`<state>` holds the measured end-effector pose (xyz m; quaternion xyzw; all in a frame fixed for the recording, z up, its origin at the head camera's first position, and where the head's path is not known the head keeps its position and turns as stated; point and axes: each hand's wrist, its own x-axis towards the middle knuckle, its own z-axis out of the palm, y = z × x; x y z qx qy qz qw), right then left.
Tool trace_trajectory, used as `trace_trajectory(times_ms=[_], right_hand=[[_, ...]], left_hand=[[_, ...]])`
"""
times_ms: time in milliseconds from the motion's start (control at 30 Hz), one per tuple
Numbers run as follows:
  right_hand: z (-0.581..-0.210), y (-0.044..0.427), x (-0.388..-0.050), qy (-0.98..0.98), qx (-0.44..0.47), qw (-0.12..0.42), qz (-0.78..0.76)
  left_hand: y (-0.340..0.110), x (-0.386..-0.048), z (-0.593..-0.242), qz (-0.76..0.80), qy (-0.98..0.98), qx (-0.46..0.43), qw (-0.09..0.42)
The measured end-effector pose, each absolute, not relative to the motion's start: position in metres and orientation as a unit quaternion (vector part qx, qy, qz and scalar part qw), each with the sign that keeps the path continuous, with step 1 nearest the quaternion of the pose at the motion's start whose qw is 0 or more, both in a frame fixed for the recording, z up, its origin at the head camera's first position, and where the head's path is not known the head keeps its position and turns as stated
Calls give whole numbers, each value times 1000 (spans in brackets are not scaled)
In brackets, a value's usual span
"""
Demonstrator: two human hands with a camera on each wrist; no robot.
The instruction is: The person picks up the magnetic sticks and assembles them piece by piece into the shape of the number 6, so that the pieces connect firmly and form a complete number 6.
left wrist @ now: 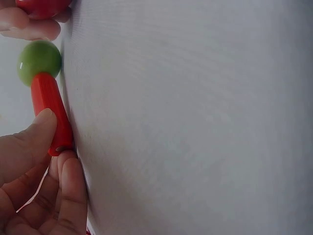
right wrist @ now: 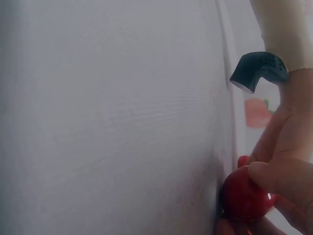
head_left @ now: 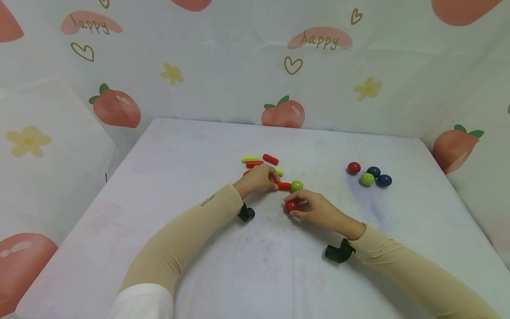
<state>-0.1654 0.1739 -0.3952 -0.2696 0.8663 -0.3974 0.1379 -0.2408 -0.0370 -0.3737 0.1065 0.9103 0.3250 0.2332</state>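
A red stick (head_left: pixel 283 186) lies on the table with one end against a green ball (head_left: pixel 296 186). My left hand (head_left: pixel 260 179) pinches the stick's other end; in the left wrist view the thumb lies on the red stick (left wrist: pixel 48 95), whose far end touches the green ball (left wrist: pixel 39 61). My right hand (head_left: pixel 318 210) holds a red ball (head_left: pixel 291 206) at the table surface, just nearer to me than the green ball. In the right wrist view thumb and fingers are round the red ball (right wrist: pixel 244 196).
Beyond my left hand lie more red sticks (head_left: pixel 271 159) and yellow-green sticks (head_left: pixel 250 159), some partly covered by the hand. To the right are another red ball (head_left: pixel 353 167), a second green ball (head_left: pixel 367 179) and two dark blue balls (head_left: pixel 384 180). A patterned cloth hangs behind the table.
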Motion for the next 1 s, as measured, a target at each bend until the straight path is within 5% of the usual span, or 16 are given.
trace_trajectory(times_ms=[1000], right_hand=[[-394,174,-165,869,-275,139,-388]], left_hand=[[-37,-242,-376,328,909,105,234]])
